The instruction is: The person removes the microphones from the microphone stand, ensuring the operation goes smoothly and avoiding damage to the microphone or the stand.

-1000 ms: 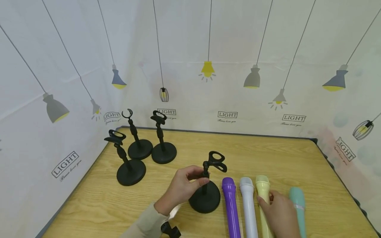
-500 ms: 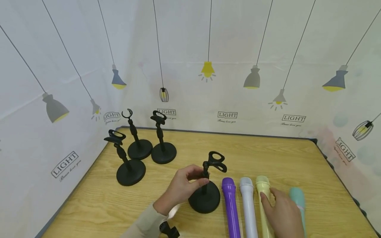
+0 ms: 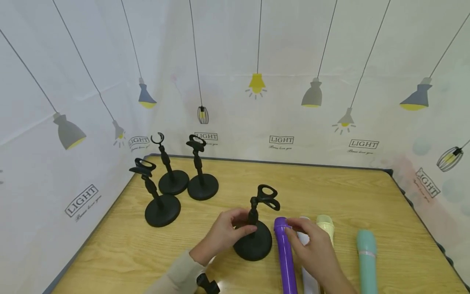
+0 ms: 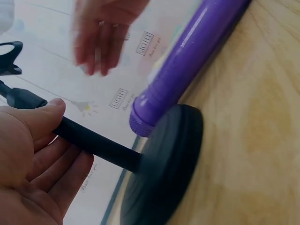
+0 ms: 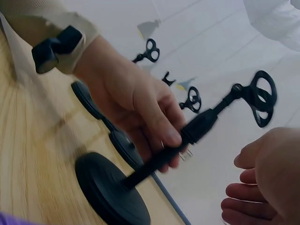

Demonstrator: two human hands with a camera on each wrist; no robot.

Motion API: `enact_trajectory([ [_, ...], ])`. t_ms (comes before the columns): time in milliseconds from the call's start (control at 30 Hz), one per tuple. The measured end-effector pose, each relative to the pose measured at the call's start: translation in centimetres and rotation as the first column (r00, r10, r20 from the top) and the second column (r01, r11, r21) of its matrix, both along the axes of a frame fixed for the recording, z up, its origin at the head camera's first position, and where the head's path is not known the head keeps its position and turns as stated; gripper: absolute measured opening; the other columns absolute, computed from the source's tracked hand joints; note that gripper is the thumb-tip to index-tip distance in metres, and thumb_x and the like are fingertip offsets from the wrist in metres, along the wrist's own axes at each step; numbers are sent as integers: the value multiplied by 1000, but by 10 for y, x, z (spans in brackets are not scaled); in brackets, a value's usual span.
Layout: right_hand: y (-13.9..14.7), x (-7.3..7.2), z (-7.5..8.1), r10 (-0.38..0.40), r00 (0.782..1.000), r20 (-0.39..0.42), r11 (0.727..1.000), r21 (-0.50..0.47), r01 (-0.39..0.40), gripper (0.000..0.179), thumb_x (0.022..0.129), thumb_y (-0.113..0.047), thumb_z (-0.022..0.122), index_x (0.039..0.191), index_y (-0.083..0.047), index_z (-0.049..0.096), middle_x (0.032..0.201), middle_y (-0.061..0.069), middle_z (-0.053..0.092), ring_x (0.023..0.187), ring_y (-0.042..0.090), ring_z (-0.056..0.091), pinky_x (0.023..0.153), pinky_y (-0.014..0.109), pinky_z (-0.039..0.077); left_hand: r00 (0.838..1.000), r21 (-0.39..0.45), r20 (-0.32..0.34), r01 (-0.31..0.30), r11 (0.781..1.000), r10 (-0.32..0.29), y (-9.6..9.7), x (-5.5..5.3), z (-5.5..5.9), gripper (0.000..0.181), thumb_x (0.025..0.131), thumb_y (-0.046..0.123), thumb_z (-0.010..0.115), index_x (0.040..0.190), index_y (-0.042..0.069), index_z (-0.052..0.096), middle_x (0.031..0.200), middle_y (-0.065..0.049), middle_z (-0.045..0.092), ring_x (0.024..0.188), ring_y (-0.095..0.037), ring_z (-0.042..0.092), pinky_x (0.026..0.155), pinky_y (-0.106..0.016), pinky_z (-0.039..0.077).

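Note:
My left hand (image 3: 222,232) pinches the post of a black desktop microphone stand (image 3: 253,247) between thumb and fingers. Its round base is at the table and its ring-shaped clip points up. In the left wrist view, the thumb (image 4: 51,110) lies along the post. My right hand (image 3: 313,249), blurred in that view, hovers above the purple microphone (image 3: 287,261), its fingers loosely bent around nothing. Beneath it, a white microphone (image 3: 310,282) and a pale yellow microphone (image 3: 325,222) are partly covered. A teal microphone (image 3: 367,261) lies farther right.
Three more black microphone stands, a front one (image 3: 162,210), a rear one (image 3: 174,182) and another (image 3: 202,187), stand at the back left of the wooden table (image 3: 312,183). A lamp-printed white sheet (image 3: 227,49) hangs behind and at both sides.
My right hand has left the yellow microphone and moved left, over the white and purple ones. The left hand stays on the stand, its grip slightly lower on the post.

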State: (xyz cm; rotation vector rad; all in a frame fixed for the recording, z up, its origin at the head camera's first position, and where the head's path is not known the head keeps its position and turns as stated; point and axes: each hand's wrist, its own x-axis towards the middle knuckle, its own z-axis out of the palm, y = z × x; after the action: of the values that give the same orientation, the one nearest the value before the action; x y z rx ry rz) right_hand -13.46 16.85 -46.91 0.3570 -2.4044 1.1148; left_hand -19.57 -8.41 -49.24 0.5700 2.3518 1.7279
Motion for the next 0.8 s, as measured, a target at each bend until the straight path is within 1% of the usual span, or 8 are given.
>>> enact_trajectory([
  [100,-15,-7,0,100,995,13,993,-71,-98,22,93,0,81,114,-3,78,111,6,82,98,28,80,87,31,66,1000,-1,-19,12,1000,-12,0,-1,-5,21,101,17,79,120,11,76,122,-11,80,114,-23,76,99,-31,62],
  [167,-24,-10,0,138,989,45,984,-120,-132,23,93,-1,81,116,-2,77,114,9,81,101,29,80,88,34,67,1000,3,-24,18,1000,-18,0,-1,-8,20,101,16,78,120,10,76,123,-12,80,114,-24,76,98,-28,62],
  [267,-37,-15,1,180,980,81,973,-161,-166,26,94,-4,82,119,0,76,118,13,80,105,32,80,90,38,67,1000,5,-11,20,1000,-20,1,0,-11,20,101,17,78,120,10,76,123,-10,80,115,-24,76,98,-24,61],
  [333,-44,-17,3,187,974,127,968,-190,-161,30,95,-7,83,122,1,75,121,14,79,108,32,80,92,40,66,1000,9,2,21,1000,-21,1,0,-12,20,101,17,78,121,11,76,123,-8,80,115,-23,76,98,-24,60],
  [433,-52,-21,5,196,968,156,963,-217,-161,35,94,-9,84,126,2,73,123,16,79,111,34,79,94,41,66,1000,7,9,23,1000,-23,2,0,-15,20,102,18,77,121,13,76,123,-7,80,115,-22,76,98,-24,60],
  [600,-65,-24,10,177,963,203,960,-250,-124,40,92,-12,87,128,1,74,120,14,80,111,31,80,97,43,65,1000,-19,1,16,1000,-16,2,0,-18,19,102,17,77,121,12,77,121,-6,80,113,-20,76,96,-24,61],
  [700,-72,-25,10,170,959,228,953,-287,-100,43,93,-15,87,128,3,73,121,16,79,111,32,79,98,44,64,1000,-39,-5,4,999,-4,2,0,-19,18,103,16,76,120,12,77,119,-5,80,109,-19,76,93,-24,61],
  [800,-77,-25,9,156,961,227,943,-324,-77,41,94,-16,86,127,6,73,121,19,79,111,33,79,97,45,64,1000,-52,-16,-8,999,7,2,-1,-20,16,102,15,77,117,12,78,117,-4,80,108,-19,76,92,-25,62],
])
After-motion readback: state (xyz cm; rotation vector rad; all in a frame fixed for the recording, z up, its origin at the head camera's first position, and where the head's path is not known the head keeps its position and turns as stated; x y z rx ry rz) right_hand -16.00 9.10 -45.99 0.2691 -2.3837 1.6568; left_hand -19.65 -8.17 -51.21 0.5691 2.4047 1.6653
